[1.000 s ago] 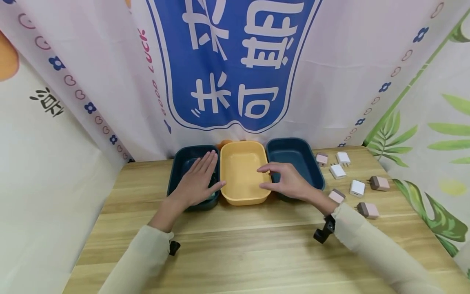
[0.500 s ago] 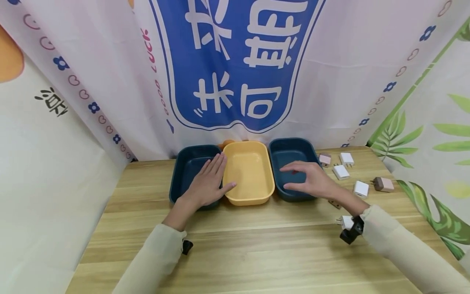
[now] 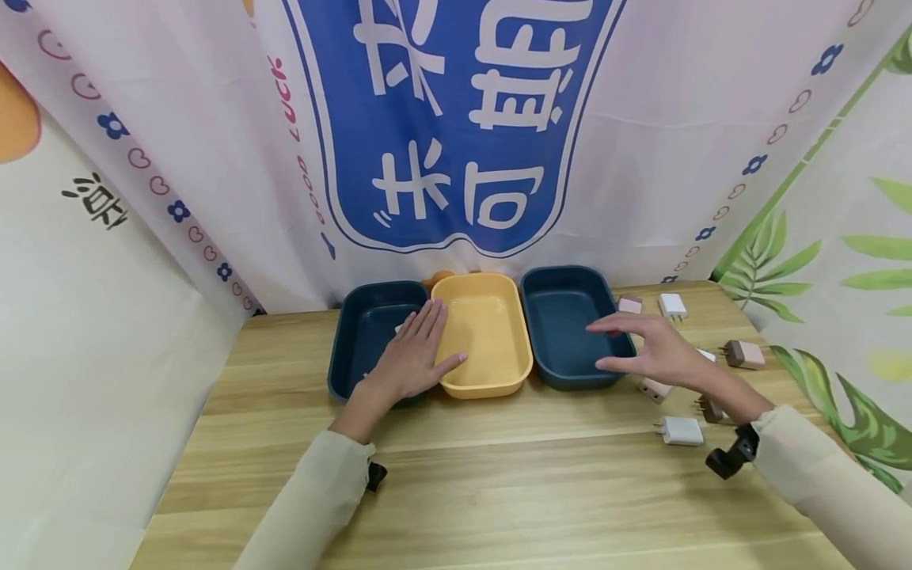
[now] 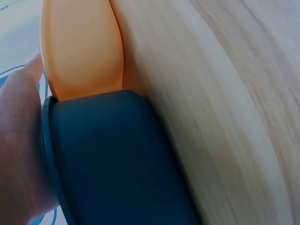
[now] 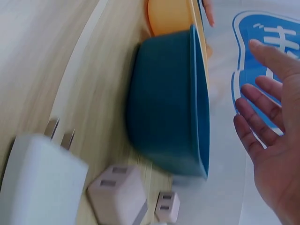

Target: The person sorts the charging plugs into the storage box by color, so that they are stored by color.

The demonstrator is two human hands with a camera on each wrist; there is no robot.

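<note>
Cloth-hung corner, wood-grain table (image 3: 456,499). Left: pale cloth (image 3: 93,309) with a dark printed character. Behind: white curtain (image 3: 613,158) with a blue panel (image 3: 442,214), white lettering. Right: green leaf print (image 3: 769,253).

Three bins in a row along the table's back edge. Leftmost, a dark blue bin (image 3: 363,332); small pale bits inside, mostly hidden by the left hand (image 3: 408,360). That hand lies over the bin's right side, fingers straight and together, thumb out over the next bin. Cannot tell if it touches the rim. Black wrist mount (image 3: 376,476) at the cuff.

Middle: yellow bin (image 3: 488,332), close between its neighbours. Then a second dark blue bin (image 3: 566,324). Right hand (image 3: 655,348) at its right edge, gripping nothing, fingers slightly bent, thumb well apart, fingertips over the bin.

Chargers scattered right of the bins, left to right: pink charger (image 3: 630,304) by the back corner; pale pink charger (image 3: 655,389) below the hand; white charger (image 3: 672,305) at the back; another white charger (image 3: 682,431) nearest the front, prongs left; brown charger (image 3: 711,410) partly under the forearm; pink-and-brown charger (image 3: 744,355) farthest right.
</note>
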